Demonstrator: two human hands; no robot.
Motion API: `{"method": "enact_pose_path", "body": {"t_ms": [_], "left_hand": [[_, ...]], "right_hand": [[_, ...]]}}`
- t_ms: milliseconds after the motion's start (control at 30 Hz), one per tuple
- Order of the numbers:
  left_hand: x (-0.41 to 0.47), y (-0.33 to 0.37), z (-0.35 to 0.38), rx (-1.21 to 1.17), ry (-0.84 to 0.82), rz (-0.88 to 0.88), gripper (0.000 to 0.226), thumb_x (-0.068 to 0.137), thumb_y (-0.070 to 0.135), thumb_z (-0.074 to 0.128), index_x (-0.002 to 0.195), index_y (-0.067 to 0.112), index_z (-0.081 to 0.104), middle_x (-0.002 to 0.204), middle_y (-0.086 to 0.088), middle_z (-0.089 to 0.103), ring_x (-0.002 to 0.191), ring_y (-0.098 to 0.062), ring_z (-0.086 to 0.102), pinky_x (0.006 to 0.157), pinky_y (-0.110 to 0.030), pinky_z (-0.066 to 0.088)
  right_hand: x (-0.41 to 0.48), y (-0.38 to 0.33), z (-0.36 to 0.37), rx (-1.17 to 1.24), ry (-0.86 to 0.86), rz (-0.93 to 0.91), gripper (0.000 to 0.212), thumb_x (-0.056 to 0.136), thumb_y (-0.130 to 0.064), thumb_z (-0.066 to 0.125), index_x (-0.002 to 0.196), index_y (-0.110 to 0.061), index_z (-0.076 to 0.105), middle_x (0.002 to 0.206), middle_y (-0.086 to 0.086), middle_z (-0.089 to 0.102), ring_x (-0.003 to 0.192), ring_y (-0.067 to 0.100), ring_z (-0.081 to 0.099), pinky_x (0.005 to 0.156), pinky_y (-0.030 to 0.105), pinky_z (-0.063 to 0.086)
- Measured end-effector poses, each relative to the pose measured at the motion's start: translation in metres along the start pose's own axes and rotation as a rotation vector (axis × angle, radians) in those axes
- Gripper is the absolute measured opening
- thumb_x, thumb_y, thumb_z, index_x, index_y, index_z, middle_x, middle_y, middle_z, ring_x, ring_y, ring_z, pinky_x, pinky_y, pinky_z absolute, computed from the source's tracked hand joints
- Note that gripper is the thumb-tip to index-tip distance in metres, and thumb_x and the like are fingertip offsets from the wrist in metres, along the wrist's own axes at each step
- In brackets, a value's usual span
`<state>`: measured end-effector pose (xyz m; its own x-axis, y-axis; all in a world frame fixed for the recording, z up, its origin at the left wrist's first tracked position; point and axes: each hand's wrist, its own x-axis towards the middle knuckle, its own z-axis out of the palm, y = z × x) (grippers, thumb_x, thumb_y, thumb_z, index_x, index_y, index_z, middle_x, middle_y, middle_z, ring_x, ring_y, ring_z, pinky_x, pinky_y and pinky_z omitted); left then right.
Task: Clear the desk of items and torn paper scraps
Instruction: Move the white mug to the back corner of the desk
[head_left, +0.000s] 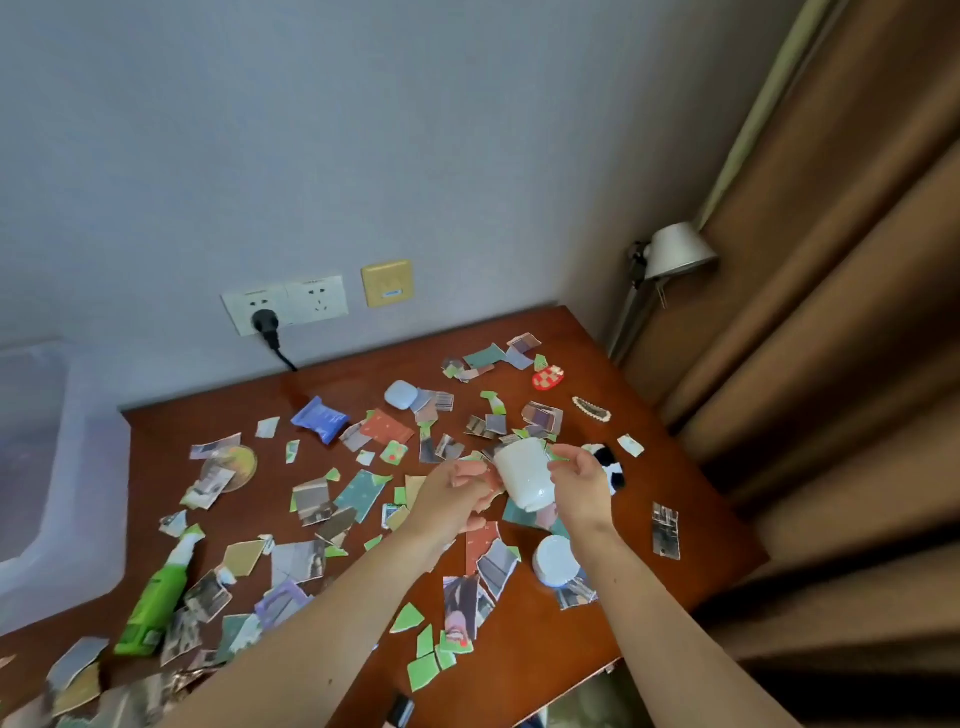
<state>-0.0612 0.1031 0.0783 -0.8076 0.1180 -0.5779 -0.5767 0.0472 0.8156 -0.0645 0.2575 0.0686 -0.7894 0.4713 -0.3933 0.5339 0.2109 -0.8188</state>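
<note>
Holding the white mug lifted above the desk centre, right hand fingers curled round it, left hand cupping its 9 o'clock side, the person seems mid item-clearing; next, probably carry it off past the torn paper scraps.

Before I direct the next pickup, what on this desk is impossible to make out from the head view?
- White cup contents: its mouth faces away.
- Black-and-white object: right hand covers part.
- Scraps under both forearms: hidden.
- Clear bin contents: cut off at left edge, hazy.
- Dark object at bottom edge: cropped.
</note>
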Motion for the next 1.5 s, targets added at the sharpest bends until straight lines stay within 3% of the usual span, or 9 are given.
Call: {"method": "enact_pose_path", "body": {"t_ms": [233,400,700,867,1067,1233,1300,1400,1500], "left_hand": [[0.043,0.000,0.044,0.038,0.025,-0.104,0.033,0.094,0.016,0.060,0.124,0.024,0.048,0.126,-0.002,0.054,0.116,-0.018,0.054,0.093,-0.034,0.050],[0.079,-0.001,0.077,0.007,0.195,-0.176,0.045,0.092,0.010,0.059,0.134,0.005,0.045,0.131,-0.019,0.053,0.107,-0.028,0.053,0.097,-0.045,0.050],[0.115,-0.015,0.094,-0.167,0.384,-0.353,0.036,0.094,0.024,0.059,0.122,0.003,0.051,0.097,-0.013,0.056,0.103,-0.036,0.059,0.089,-0.049,0.054],[0.113,-0.015,0.099,-0.258,0.312,-0.454,0.059,0.086,0.045,0.067,0.129,0.015,0.042,0.121,-0.013,0.058,0.108,-0.031,0.059,0.078,-0.039,0.055],[0.119,0.005,0.098,-0.344,0.356,-0.371,0.079,0.070,0.054,0.078,0.128,0.016,0.042,0.107,-0.008,0.061,0.091,-0.021,0.062,0.067,-0.031,0.052],[0.140,0.044,0.095,-0.271,0.416,-0.200,0.081,0.068,0.049,0.081,0.130,0.012,0.044,0.115,-0.011,0.064,0.092,-0.023,0.065,0.056,-0.027,0.050],[0.147,0.062,0.095,-0.215,0.387,-0.095,0.070,0.072,0.041,0.081,0.127,0.012,0.049,0.110,-0.011,0.066,0.091,-0.024,0.068,0.052,-0.027,0.052],[0.162,0.084,0.097,-0.073,0.339,0.029,0.070,0.068,0.037,0.084,0.124,0.010,0.052,0.108,-0.011,0.067,0.091,-0.025,0.068,0.055,-0.029,0.056],[0.180,0.105,0.104,0.068,0.328,0.129,0.070,0.065,0.033,0.086,0.123,0.011,0.054,0.108,-0.004,0.066,0.095,-0.021,0.065,0.064,-0.030,0.057]], "right_hand": [[0.058,0.004,-0.013,-0.081,-0.217,0.052,0.045,0.100,-0.009,0.039,0.143,-0.022,0.040,0.142,0.008,0.047,0.114,0.019,0.046,0.083,0.027,0.042],[0.093,0.005,-0.024,-0.120,-0.410,0.143,0.048,0.101,-0.008,0.040,0.147,-0.022,0.037,0.149,0.006,0.040,0.128,0.027,0.042,0.085,0.032,0.042],[0.125,0.005,-0.020,-0.079,-0.722,0.319,0.044,0.098,-0.008,0.039,0.141,-0.017,0.040,0.131,0.012,0.051,0.113,0.029,0.051,0.091,0.044,0.048],[0.127,-0.001,-0.022,-0.122,-0.797,0.349,0.042,0.098,-0.008,0.040,0.137,-0.022,0.046,0.119,0.007,0.050,0.103,0.025,0.049,0.095,0.048,0.049],[0.138,-0.032,-0.023,-0.017,-0.729,0.251,0.043,0.093,0.000,0.038,0.127,-0.019,0.056,0.122,0.009,0.058,0.086,0.017,0.057,0.059,0.028,0.049],[0.164,-0.064,-0.025,0.083,-0.641,0.120,0.037,0.094,-0.007,0.045,0.129,-0.016,0.048,0.119,0.011,0.061,0.098,0.023,0.062,0.078,0.038,0.055],[0.178,-0.077,-0.030,0.130,-0.617,0.112,0.032,0.095,-0.010,0.047,0.126,-0.019,0.046,0.102,0.009,0.065,0.083,0.019,0.063,0.082,0.041,0.055],[0.198,-0.095,-0.037,0.143,-0.588,0.116,0.014,0.096,-0.016,0.048,0.102,-0.011,0.060,0.064,0.002,0.052,0.050,0.011,0.046,0.057,0.026,0.047],[0.217,-0.107,-0.042,0.142,-0.560,0.151,0.022,0.098,-0.028,0.050,0.088,-0.012,0.060,0.059,0.002,0.047,0.048,0.011,0.043,0.053,0.023,0.043]]}}
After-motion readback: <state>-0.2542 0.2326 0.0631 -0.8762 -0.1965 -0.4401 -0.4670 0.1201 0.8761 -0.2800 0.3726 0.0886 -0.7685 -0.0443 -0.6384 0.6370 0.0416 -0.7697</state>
